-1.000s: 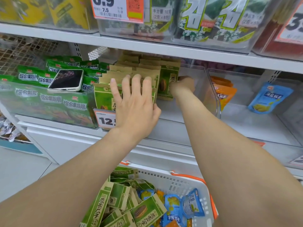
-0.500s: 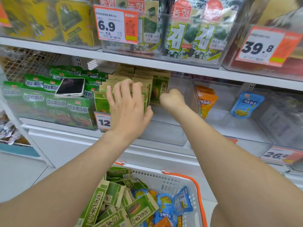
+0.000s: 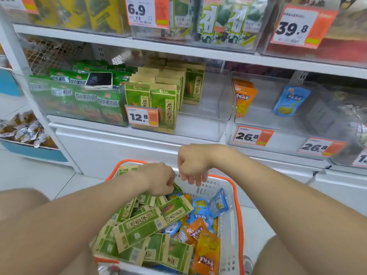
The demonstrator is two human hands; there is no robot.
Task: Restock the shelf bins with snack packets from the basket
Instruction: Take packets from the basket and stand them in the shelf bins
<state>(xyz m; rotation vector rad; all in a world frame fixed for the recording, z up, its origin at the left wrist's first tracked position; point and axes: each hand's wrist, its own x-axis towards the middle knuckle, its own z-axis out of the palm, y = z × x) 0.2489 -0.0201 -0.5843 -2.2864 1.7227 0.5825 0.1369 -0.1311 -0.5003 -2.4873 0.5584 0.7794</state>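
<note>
At the far left, a blue tray [image 3: 33, 152] of wrapped sweets sits low beside the shelf [image 3: 89, 33]. On the shelf, a clear plastic left bin [image 3: 59, 114] is packed with glossy green bags [image 3: 85, 98]. A phone [image 3: 99, 80] lies flat on top of them.

Just beside it, the middle bin [image 3: 208, 116] holds upright snack packets [image 3: 164, 100], green and tan. They crowd its left side behind a 12.8 price tag [image 3: 142, 117]. Its right half shows bare bin floor up to the clear wall. The right bin [image 3: 268, 124] holds an orange pouch [image 3: 244, 96] and a blue pouch [image 3: 290, 100], well apart.

Below, a white perforated basket [image 3: 228, 225] with an orange rim stands in front of the shelf. Flat green packets [image 3: 139, 229] are heaped on its left side and soft blue and orange pouches [image 3: 202, 211] on its right.

The left hand [image 3: 158, 179] reaches into the basket's far end with its fingers curled down onto a green packet. I cannot tell whether it grips the packet. The right hand [image 3: 193, 165] hangs just above the far rim, fingers loosely curled, holding nothing.
</note>
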